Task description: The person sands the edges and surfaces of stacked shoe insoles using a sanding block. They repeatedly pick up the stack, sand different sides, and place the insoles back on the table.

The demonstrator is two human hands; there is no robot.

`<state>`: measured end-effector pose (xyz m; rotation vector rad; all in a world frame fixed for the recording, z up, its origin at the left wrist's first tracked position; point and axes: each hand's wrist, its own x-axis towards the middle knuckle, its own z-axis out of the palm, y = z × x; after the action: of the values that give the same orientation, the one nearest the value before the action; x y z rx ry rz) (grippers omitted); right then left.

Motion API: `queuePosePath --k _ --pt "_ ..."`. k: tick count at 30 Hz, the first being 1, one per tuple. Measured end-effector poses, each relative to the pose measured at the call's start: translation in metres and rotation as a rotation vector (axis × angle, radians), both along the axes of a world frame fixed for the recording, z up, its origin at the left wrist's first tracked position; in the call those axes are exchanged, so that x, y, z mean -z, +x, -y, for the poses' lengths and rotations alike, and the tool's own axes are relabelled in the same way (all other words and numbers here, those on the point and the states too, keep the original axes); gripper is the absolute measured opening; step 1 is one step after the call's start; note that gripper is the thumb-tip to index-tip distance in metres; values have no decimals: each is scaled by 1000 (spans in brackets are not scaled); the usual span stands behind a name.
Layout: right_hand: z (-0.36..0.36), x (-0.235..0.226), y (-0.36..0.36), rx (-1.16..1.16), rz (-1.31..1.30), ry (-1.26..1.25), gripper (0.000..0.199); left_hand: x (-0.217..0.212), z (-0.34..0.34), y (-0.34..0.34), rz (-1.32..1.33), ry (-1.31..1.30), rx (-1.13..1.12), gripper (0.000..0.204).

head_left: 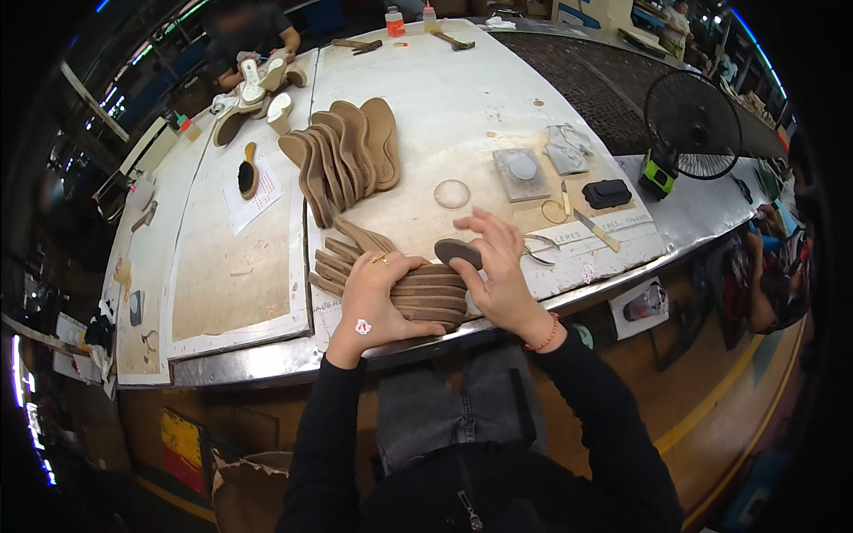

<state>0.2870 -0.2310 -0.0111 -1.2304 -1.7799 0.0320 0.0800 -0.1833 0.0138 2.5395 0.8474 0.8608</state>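
Observation:
My left hand (pixel 375 300) is wrapped round a stack of brown insoles (pixel 432 293) at the table's near edge. Its thumb lies along the near side, and the insoles' other ends fan out to the left beyond the hand. Over the stack's right end, my right hand (pixel 499 274) pinches a dark, flat, oval disc (pixel 457 252) between thumb and fingers, with other fingers raised. Whether the disc touches the insoles I cannot tell. More brown insoles (pixel 342 160) lie overlapped in a row farther up the table.
Right of my hands lie pliers (pixel 540 250), a knife (pixel 597 231), a black case (pixel 607 194), a square block (pixel 522 174) and a grey cloth (pixel 569 148). A fan (pixel 693 124) stands beyond. Leftward are a brush (pixel 248 171) and a paper sheet (pixel 253 204); a co-worker (pixel 244 40) handles shoes (pixel 253 84).

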Motion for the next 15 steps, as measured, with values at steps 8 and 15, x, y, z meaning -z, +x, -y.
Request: queuePosePath --k 8,15 --pt "39 35 16 214 155 -115 14 -3 2 -1 -33 -17 -9 73" --pt "20 41 2 198 -167 -35 17 -7 1 3 -75 -29 33 74"
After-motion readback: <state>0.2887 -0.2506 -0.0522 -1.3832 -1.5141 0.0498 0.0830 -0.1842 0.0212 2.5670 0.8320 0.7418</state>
